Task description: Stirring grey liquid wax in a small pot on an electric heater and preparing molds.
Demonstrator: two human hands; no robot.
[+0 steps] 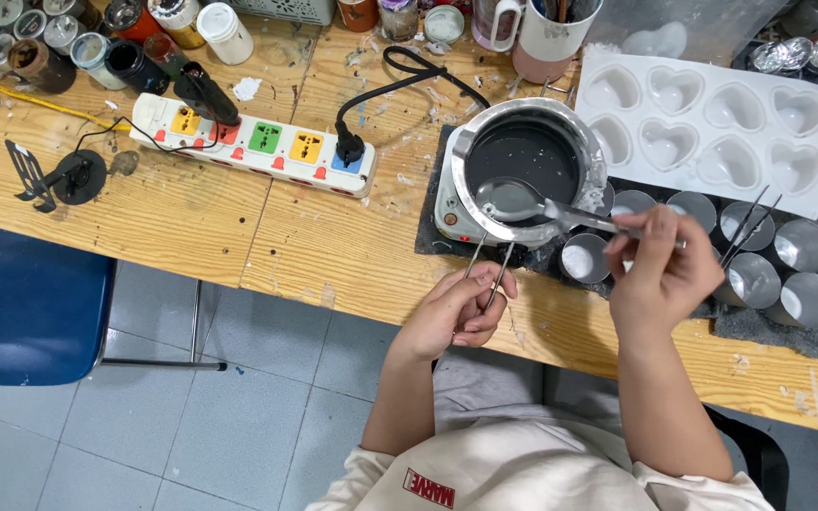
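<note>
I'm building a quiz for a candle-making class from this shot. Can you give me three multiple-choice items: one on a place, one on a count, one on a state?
1. Where is the bowl of the spoon?
A. Over the metal pot
B. Over the heart mould
C. On the floor

2. How many sockets on the power strip have a plug in them?
A. None
B. Two
C. Five

3. What does the left hand hold?
A. A cup
B. Nothing
C. Tweezers

Answers: 1 A, the right hand holds the spoon's bowl over the pot's rim. 2 B, one black plug sits near each end of the strip. 3 C, two thin metal prongs stick out from the fingers.
</note>
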